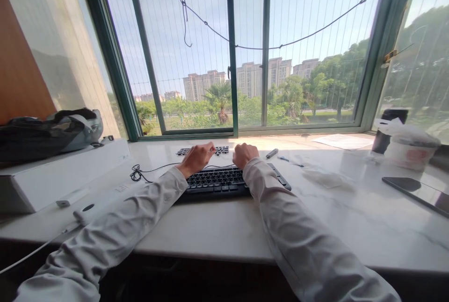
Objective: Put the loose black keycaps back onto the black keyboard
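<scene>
A black keyboard [219, 180] lies on the white marble-look counter, its right end partly covered by my right forearm. Behind it, loose black keycaps [222, 149] are laid out in rows. My left hand [197, 159] is above the keyboard's back edge, beside these keycaps. Its thumb and fingertips are pinched together; anything between them is too small to name. My right hand [245, 154] is closed over the back right part of the keyboard, its fingers curled away from view. Whatever it may grip is hidden.
A black cable [137, 173] lies coiled at left, near a white box [66, 173] bearing a dark bag [52, 129]. To the right are a small grey tool [271, 153], a blue-tipped thin tool [284, 158], clear plastic [324, 176], a dark tablet-like slab [419, 192] and a bagged tub [409, 150].
</scene>
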`<state>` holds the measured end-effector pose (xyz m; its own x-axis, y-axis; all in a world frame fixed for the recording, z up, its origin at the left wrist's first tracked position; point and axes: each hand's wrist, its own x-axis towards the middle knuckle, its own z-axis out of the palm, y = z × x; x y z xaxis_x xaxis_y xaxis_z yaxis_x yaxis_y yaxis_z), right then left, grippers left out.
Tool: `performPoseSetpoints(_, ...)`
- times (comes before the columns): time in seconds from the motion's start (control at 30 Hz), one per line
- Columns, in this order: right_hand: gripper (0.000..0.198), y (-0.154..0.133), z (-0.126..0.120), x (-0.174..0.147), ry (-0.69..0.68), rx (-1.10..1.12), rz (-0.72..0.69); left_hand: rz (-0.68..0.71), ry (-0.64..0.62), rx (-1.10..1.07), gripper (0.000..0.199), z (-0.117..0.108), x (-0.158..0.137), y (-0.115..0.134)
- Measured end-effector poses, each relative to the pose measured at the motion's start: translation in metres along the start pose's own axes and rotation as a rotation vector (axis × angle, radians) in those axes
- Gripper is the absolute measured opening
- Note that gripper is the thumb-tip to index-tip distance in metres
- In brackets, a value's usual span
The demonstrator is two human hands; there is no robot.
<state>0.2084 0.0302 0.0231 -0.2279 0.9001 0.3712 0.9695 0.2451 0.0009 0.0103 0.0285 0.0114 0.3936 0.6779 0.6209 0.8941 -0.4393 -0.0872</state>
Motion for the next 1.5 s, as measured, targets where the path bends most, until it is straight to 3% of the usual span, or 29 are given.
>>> performPoseSetpoints(0.4,0.038,-0.008,0.006,-0.001,0.052,-0.142,-0.088,0.109,0.085,-0.149,0.024,0.008,-0.018,-0.005)
performPoseSetpoints(0.73,0.055,-0.023,-0.013,-0.01,0.244,-0.175,-0.287,0.207,0.036,-0.153,0.035,0.003,-0.023,-0.005)
performPoseSetpoints(0.9,0.049,-0.01,-0.005,-0.019,0.217,-0.165,-0.441,0.275,0.023,-0.26,0.03,-0.005,-0.023,-0.007)
performPoseSetpoints(1.1,0.045,0.014,0.02,-0.025,0.15,0.042,-0.401,0.372,-0.012,-0.246,0.024,-0.001,-0.026,-0.003)
performPoseSetpoints(1.27,0.047,0.012,0.02,-0.025,0.16,0.25,-0.357,0.349,0.004,-0.246,0.026,0.005,-0.028,-0.001)
performPoseSetpoints(1.5,0.05,0.009,0.02,-0.023,-0.01,0.551,-0.398,0.292,0.046,-0.36,0.032,-0.004,-0.031,0.004)
